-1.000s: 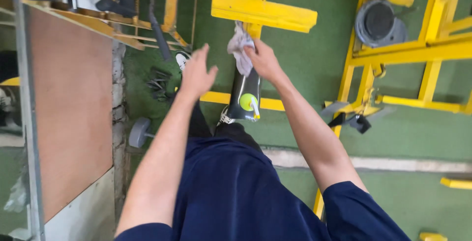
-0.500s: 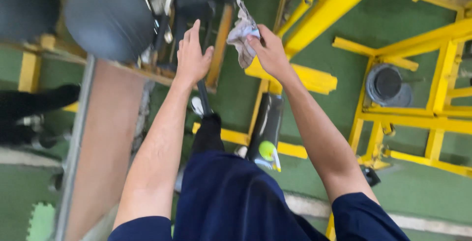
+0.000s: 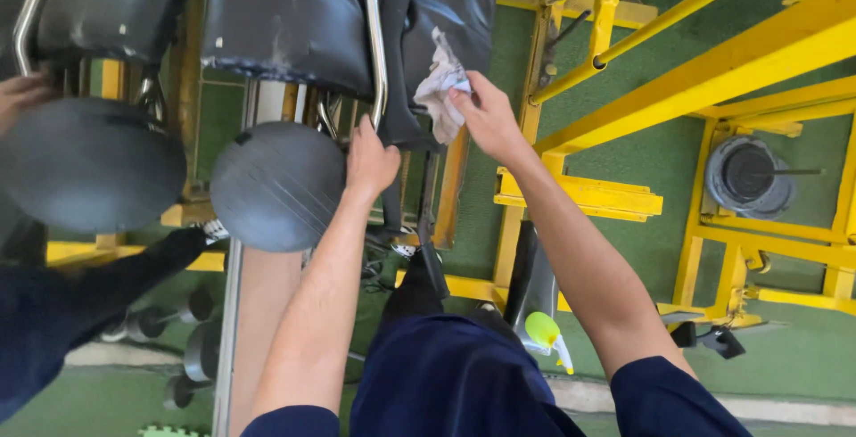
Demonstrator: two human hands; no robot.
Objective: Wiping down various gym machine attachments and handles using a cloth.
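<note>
yellow steel frame point(image 3: 713, 62) fills the 1 to 4 o'clock side, over green floor point(image 3: 642, 160). black padded seat sections point(image 3: 285, 18) span 10 to 12 o'clock, worn and scuffed. two round grey roller pads: one point(image 3: 85, 165) at 9 o'clock, one point(image 3: 276, 185) just left of centre. another person's dark sleeve point(image 3: 53, 312) at 8 o'clock, their hand point(image 3: 22, 98) on the far pad. grey weight plates point(image 3: 749, 178) at 3 o'clock. left hand point(image 3: 370, 160) closed around the chrome bar point(image 3: 376, 62) beside the pad edge. right hand point(image 3: 481, 116) pinches a crumpled grey-white rag point(image 3: 441, 85), pressed against the black pad at 12 o'clock. spray bottle point(image 3: 544, 334) with yellow-green top tucked at the waist, 5 o'clock.
</note>
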